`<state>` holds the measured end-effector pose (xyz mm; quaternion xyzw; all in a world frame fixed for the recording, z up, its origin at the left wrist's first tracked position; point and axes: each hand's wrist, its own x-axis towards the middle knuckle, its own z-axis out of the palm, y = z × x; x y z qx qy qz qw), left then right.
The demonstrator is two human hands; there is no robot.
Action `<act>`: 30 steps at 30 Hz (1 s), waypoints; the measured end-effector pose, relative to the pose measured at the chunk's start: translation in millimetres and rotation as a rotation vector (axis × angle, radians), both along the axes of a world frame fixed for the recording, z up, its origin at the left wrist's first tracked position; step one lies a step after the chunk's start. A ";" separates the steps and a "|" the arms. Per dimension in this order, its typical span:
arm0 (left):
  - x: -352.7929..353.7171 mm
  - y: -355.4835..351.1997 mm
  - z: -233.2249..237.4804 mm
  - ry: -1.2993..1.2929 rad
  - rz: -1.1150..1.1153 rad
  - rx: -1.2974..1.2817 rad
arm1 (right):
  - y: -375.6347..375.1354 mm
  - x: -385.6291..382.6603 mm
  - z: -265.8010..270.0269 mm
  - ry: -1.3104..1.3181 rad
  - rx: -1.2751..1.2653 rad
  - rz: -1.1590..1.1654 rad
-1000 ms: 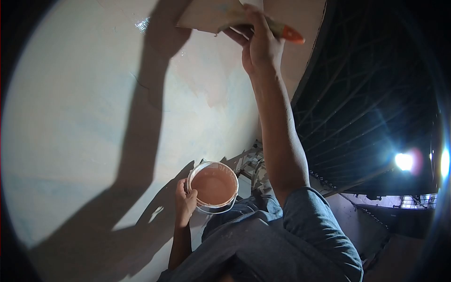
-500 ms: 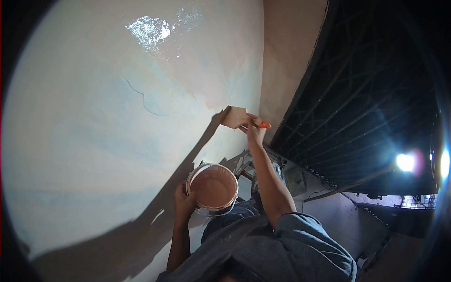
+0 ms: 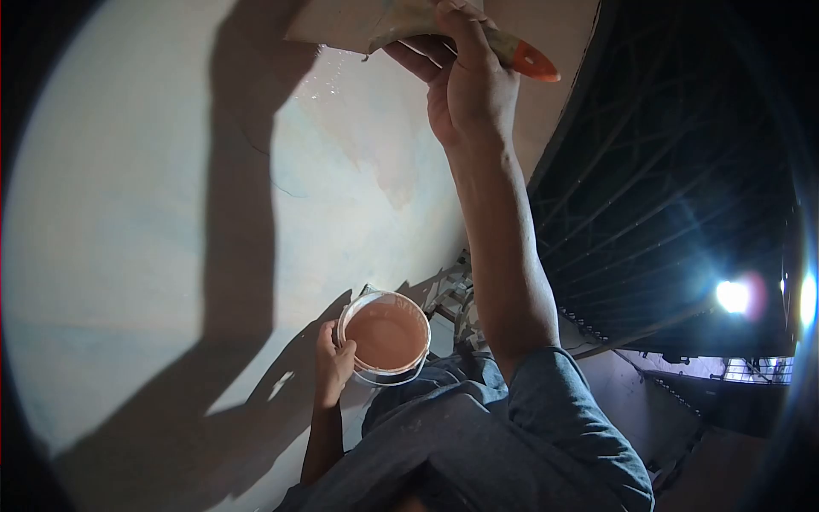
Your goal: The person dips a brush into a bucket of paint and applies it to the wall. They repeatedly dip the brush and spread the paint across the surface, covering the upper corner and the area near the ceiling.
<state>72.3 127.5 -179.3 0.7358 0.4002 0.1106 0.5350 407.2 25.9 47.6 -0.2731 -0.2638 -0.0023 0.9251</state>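
At top centre, the right hand [image 3: 471, 90] closes its grip around a paintbrush [image 3: 401, 19], bristles seemingly on the wall [image 3: 128, 213]. At lower centre, the left hand [image 3: 334, 365] clasps a paint bucket [image 3: 399, 373].

Right arm raised straight, right hand [image 3: 471, 85] clenched at the top; left arm low, left hand [image 3: 333, 369] curled closed, near centre.

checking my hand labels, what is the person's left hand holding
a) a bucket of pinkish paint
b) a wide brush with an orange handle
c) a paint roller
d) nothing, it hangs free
a: the left hand grips the rim of the bucket, which is filled with pinkish paint, while the right hand holds the brush up at the wall.
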 end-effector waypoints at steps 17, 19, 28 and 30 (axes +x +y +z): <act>-11.6 5.9 -25.1 0.032 -0.030 0.228 | -1.9 -84.0 -252.9 0.603 -0.420 0.013; -18.5 8.3 -31.2 -0.022 -0.064 0.252 | 4.0 -83.0 -194.6 0.544 -0.427 0.030; -14.4 -2.5 -3.0 -0.008 0.010 0.164 | -6.6 -44.6 86.0 0.007 0.086 0.085; -15.7 1.3 -17.5 -0.006 0.042 0.083 | -4.6 -41.4 105.2 -0.036 0.133 0.086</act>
